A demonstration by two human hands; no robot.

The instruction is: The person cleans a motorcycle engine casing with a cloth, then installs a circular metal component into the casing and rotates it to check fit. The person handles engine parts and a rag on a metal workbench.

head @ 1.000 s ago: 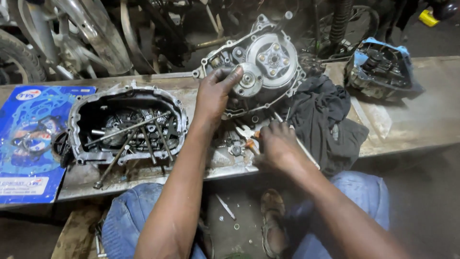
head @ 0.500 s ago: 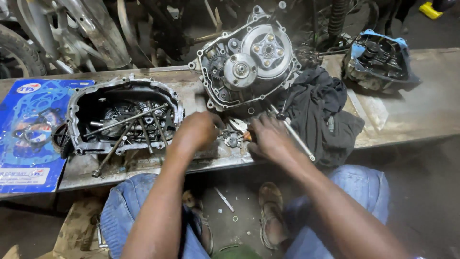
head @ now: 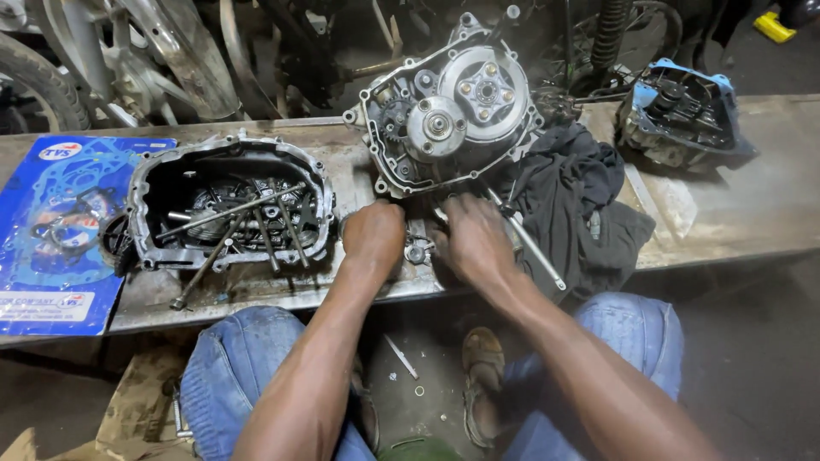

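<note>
My left hand (head: 373,232) has come down off the clutch side of the engine case (head: 448,107), where it rested a sec ago, & now sits low on the bench edge (head: 256,290) just in front of that case; right hand (head: 472,239) has shifted only a little, staying by the case's lower lip. Left hand is curled, fingers tucked under, knuckles toward the cam; I can't tell whether it pinches anything beneath. Right hand is flatter, fingers pressed together & pointing up toward the case, fingertips blurred, so grip unclear too. Between both hands lies a cluster of small metal parts (head: 417,250), incl. what looks like a small gear or washer, touching or nearly touching both hands. My read: attention has passed from the big assembly to the loose bits in front of it, i.e. sorting or picking hardware rather than steadying the case. Engine case stands tilted up against the back of the bench, round clutch & smaller gear facing me, untouched right now. To the left, apart from the hands, an open side cover (head: 229,209) lies face up w/ several long bolts & rods resting across it. Further left, a blue gasket packet (head: 55,230). Right of my hands, a dark rag (head: 581,196) w/ a long thin tool (head: 530,243) lying along its edge. Far right, another engine part (head: 683,115) on blue.
</note>
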